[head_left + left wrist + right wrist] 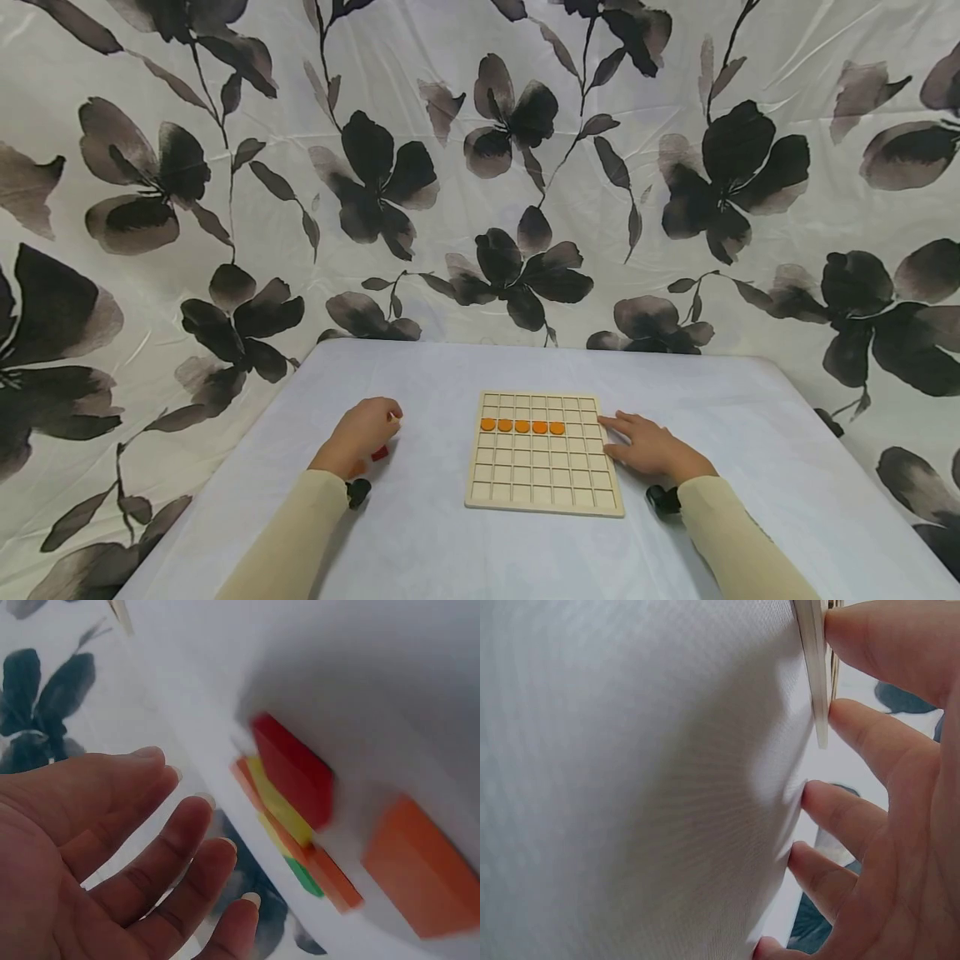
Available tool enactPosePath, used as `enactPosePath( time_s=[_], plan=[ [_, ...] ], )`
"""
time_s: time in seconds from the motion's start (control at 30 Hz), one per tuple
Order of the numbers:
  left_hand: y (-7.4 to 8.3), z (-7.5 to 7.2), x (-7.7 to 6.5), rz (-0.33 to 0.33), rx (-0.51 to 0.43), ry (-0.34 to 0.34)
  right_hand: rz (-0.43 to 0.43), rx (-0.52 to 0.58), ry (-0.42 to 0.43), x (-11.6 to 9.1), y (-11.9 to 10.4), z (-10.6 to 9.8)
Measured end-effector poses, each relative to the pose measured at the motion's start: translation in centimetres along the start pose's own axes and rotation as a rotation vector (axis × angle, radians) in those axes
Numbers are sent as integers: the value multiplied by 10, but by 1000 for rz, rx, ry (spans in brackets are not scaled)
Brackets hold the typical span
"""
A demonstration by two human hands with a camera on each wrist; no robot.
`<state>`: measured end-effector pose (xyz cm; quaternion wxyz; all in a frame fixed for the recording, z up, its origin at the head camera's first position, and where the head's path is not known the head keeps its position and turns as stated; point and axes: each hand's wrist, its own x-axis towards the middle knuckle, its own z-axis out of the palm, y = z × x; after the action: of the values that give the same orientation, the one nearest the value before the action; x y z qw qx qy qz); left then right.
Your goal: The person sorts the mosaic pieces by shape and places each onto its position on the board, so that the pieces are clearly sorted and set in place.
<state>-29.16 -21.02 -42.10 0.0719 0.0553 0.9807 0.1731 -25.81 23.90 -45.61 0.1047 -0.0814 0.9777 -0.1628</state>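
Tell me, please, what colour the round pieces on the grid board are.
The round pieces are orange, best seen in the head view.

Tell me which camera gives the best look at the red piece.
The left wrist view: the red piece shows large there, with its broad face unobstructed, though a little blurred. The head view shows it only as a small red patch beside the left hand. The right wrist view doesn't show it.
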Motion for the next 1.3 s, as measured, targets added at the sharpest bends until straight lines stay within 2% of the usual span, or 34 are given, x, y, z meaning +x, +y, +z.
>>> enactPosePath(
  time_s=[0.17,0.33,0.53,1.07,1.3],
  plan=[
    [-12,-1,-3,-42,-22,-23,15,15,-8,0,1,2],
    [-24,1,-5,-66,-8,-12,25,18,-14,1,2,4],
    [-28,0,-8,-119,-17,-31,21,12,-11,1,2,5],
    [-31,-2,-6,-96,8,-62,19,-4,-11,1,0,1],
    [-32,2,1,-79,31,-71,26,2,-21,1,0,0]
  ],
)
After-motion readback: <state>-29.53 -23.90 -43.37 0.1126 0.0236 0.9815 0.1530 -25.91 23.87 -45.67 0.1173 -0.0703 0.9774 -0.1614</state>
